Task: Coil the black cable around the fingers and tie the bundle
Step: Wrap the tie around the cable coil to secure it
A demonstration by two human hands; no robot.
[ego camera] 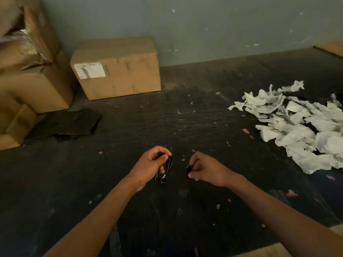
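Surface: dark, scuffed table, littered with small paper scraps and red flecks.
Left hand: raised just above the table, fingers curled, thumb pressed against the forefinger. It pinches the top of the cable bundle.
Cable: black, gathered into a small elongated coil of several loops. It hangs from the left hand's pinch, its lower end by the heel of that hand. Pale glints show on the loops; whether these are markings or a connector cannot be told.
Right hand: level with the left, near it but apart. Fingers curled inward, thumb and forefinger closed on a small dark piece with a pale tip. Whether that piece is the cable's end cannot be told; no strand is visible across the gap between the hands.
Forearms: both bare, entering from the lower edge.
Box: closed cardboard, white label on its left face, standing at the back against the wall.
Cartons: stacked at far left, upper one torn open.
Black sheet: lying flat, just in front of the cartons.
Paper pile: crumpled white pieces heaped at right, well apart from the hands.
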